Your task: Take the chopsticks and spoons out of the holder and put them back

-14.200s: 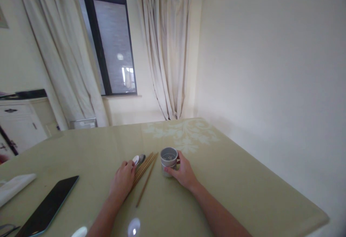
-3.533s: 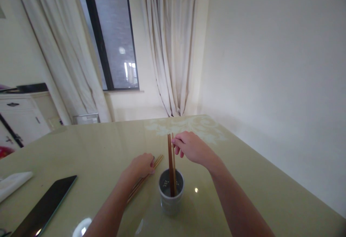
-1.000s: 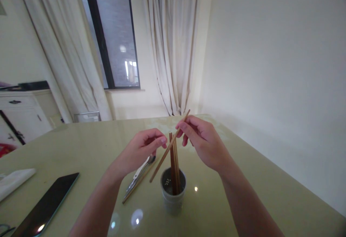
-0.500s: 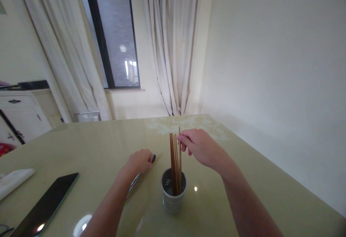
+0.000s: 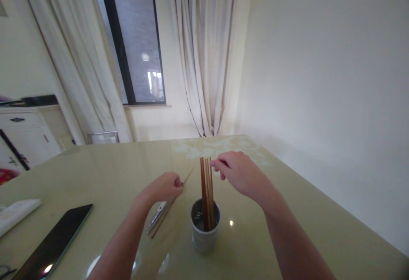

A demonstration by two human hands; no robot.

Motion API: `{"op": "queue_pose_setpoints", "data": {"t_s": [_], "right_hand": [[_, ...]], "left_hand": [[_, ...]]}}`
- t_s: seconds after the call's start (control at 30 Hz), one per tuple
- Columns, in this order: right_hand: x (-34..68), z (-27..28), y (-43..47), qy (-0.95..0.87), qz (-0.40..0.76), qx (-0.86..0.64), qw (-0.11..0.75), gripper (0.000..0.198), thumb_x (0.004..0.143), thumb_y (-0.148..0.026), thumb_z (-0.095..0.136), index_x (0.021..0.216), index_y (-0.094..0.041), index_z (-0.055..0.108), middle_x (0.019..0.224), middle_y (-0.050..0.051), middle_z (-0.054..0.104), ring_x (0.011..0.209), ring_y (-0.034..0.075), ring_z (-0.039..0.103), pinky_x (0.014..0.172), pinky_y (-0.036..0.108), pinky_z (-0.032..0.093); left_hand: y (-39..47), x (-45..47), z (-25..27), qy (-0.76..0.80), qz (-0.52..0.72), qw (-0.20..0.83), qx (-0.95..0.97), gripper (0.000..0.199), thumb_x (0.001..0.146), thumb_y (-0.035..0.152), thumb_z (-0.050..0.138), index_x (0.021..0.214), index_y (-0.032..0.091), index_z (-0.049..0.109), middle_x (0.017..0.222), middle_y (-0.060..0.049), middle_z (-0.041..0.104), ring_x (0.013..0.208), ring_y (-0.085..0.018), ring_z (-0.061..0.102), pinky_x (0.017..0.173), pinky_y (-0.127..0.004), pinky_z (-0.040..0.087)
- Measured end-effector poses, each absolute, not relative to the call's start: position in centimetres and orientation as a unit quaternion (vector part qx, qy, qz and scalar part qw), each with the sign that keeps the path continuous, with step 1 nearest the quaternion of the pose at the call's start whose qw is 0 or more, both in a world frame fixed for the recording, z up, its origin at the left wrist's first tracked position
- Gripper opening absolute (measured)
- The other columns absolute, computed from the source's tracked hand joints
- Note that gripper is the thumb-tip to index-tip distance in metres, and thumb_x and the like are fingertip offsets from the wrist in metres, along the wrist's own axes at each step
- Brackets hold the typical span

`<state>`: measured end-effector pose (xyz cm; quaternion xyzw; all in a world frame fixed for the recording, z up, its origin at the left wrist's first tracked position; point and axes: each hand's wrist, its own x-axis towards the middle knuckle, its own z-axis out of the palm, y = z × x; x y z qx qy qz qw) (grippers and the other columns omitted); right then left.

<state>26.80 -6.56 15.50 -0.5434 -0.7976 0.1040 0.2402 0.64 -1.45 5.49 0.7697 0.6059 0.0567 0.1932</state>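
Pale walls [image 5: 319, 67], dark-framed window [image 5: 137, 37] and cream curtains [image 5: 207, 58] at the back, white cabinet [image 5: 27, 131] far left. Glossy table [image 5: 287, 229] fills the foreground. Grey cup [image 5: 205, 241] stands upright on it, several chopsticks [image 5: 203, 190] inside, near vertical. Right hand [image 5: 236, 169] at their tops, thumb and fingertips close together by the rightmost one; cannot tell if clamped or just touching. Left hand [image 5: 165, 185], left of cup, fingers closed on a lone chopstick [image 5: 162, 221], slanted, tip poking past them. Metal cutlery [image 5: 156, 218] just beside it, partly hidden by the hand. Black tablet [image 5: 56, 244] lower left.
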Motion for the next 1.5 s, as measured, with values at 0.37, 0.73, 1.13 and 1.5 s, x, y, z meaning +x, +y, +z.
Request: {"op": "queue_pose_setpoints", "data": {"t_s": [0.37, 0.73, 1.13, 1.5], "right_hand": [[25.0, 15.7, -7.7, -0.754, 0.226, -0.371, 0.493, 0.02, 0.107, -0.032, 0.059, 0.091, -0.021, 0.068, 0.077, -0.001, 0.073, 0.065, 0.014, 0.067, 0.065, 0.028, 0.05], [25.4, 16.3, -7.7, -0.646, 0.289, -0.321, 0.629, 0.034, 0.092, -0.033, 0.078, 0.115, -0.025, 0.054, 0.087, 0.0, 0.08, 0.077, 0.019, 0.078, 0.065, 0.029, 0.058], [25.5, 15.1, -6.8, -0.748, 0.211, -0.416, 0.473, 0.016, 0.098, -0.02, 0.066, 0.113, -0.026, 0.062, 0.086, 0.001, 0.081, 0.08, 0.02, 0.077, 0.076, 0.032, 0.056], [23.9, 14.8, -7.2, -0.781, 0.149, -0.499, 0.343, 0.01, 0.101, -0.017, 0.064, 0.094, -0.022, 0.069, 0.074, 0.001, 0.077, 0.064, 0.017, 0.072, 0.067, 0.028, 0.048]], "left_hand": [[-6.6, 3.3, 13.1, 0.33, 0.41, 0.399, 0.751, 0.023, 0.094, 0.041, 0.074, 0.091, 0.018, 0.069, 0.081, 0.0, 0.071, 0.072, -0.012, 0.06, 0.065, -0.023, 0.046], [-6.4, 3.4, 13.1, 0.365, 0.42, 0.359, 0.749, 0.032, 0.098, 0.05, 0.063, 0.089, 0.02, 0.071, 0.078, 0.001, 0.07, 0.065, -0.012, 0.056, 0.061, -0.023, 0.044], [0.9, -1.3, 1.4, 0.686, 0.13, 0.086, 0.711, 0.02, 0.092, 0.018, 0.063, 0.111, 0.017, 0.069, 0.123, -0.015, 0.074, 0.117, -0.027, 0.069, 0.1, -0.035, 0.048], [1.3, -2.1, -0.2, 0.709, 0.115, 0.094, 0.689, 0.009, 0.092, 0.017, 0.059, 0.089, 0.021, 0.066, 0.1, -0.01, 0.079, 0.097, -0.024, 0.072, 0.078, -0.031, 0.046]]}}
